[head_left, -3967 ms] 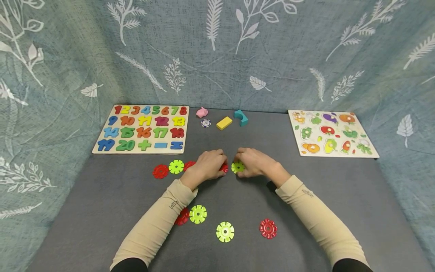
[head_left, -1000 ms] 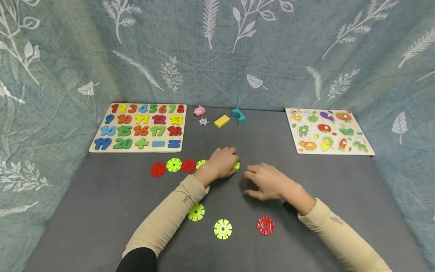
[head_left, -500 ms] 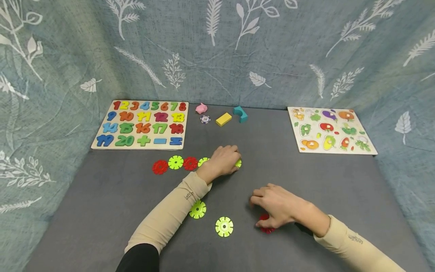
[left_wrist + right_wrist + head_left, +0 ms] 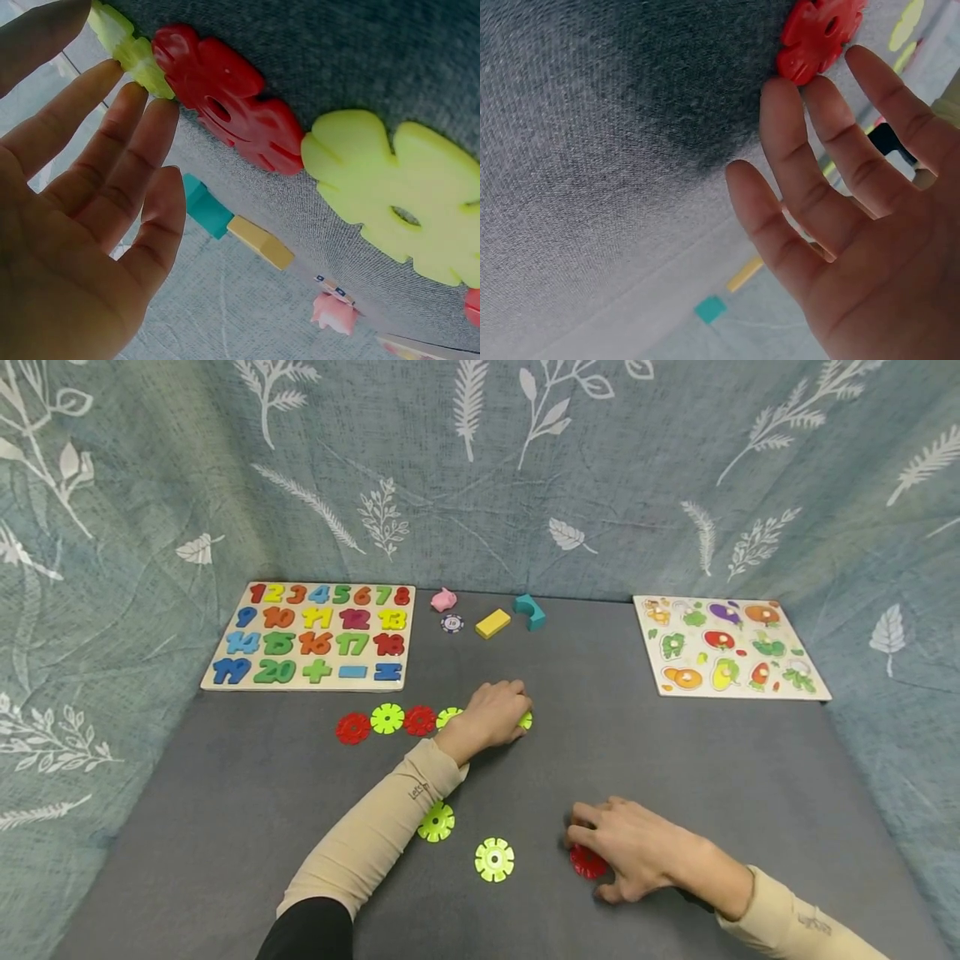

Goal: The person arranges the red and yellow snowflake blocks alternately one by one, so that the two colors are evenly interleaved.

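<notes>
The left hand rests at the right end of a row of 6 flower-shaped plastic discs, its fingertips on the green end disc. In the left wrist view the fingers lie close side by side, nearly straight, along that disc's edge; whether they pinch it, I cannot tell. Touching it is a red inner disc, which the left hand hides from the head view. Left of the hand, the row runs on with a green inner disc partly behind the hand, a red third disc, a green second disc and a red first disc.

The right hand is nearer the person, fingers spread and loosely arched over a loose red disc, its thumb apart from the disc.

Between the left forearm and the right hand lie 2 more: a plain green disc and a half-covered green disc beside the left sleeve.

Beyond the left hand sit a pink pig, a poker chip, a yellow block and a teal arch. A number board lies beyond it to the left; a vegetable board lies beyond the right hand.
</notes>
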`<control>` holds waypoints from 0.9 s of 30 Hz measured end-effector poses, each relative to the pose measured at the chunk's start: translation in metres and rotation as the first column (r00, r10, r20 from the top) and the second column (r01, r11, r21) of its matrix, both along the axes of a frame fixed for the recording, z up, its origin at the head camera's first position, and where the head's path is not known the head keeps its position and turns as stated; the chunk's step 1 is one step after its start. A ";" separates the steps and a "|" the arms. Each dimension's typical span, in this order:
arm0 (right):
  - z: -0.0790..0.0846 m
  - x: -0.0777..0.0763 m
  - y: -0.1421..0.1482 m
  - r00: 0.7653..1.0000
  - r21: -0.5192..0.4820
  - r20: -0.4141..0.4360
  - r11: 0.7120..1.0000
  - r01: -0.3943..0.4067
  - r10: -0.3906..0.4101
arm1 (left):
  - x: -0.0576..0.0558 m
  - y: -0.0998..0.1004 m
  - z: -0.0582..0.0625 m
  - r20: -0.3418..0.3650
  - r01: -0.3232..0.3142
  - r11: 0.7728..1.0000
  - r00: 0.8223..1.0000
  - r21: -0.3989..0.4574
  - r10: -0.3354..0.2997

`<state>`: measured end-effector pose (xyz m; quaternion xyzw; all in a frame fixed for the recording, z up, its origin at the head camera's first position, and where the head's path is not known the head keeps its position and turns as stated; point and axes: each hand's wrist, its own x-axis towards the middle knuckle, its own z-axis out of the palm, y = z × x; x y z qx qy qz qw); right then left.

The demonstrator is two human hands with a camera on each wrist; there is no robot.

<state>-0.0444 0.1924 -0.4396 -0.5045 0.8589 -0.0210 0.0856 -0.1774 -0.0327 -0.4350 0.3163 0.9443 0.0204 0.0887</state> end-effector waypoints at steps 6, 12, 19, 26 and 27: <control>-0.003 0.002 -0.002 0.993 -0.012 -0.111 0.999 -0.038 0.037 | 0.000 0.000 0.001 0.011 -0.004 1.000 1.000 0.002 0.004; -0.008 0.004 -0.004 0.983 -0.060 -0.181 0.997 -0.055 0.043 | 0.002 0.000 0.001 0.003 -0.011 1.000 1.000 -0.014 0.011; -0.010 0.007 -0.006 0.981 -0.078 -0.193 0.996 -0.046 0.031 | 0.003 0.001 0.001 -0.003 -0.018 1.000 1.000 -0.003 0.018; -0.011 0.008 -0.007 0.985 -0.051 -0.174 0.998 -0.027 0.018 | 0.004 0.000 0.000 -0.022 -0.020 1.000 1.000 0.010 0.020; -0.011 0.008 -0.007 0.985 -0.050 -0.173 0.998 -0.026 0.017 | 0.004 0.000 0.000 -0.023 -0.021 1.000 1.000 0.009 0.022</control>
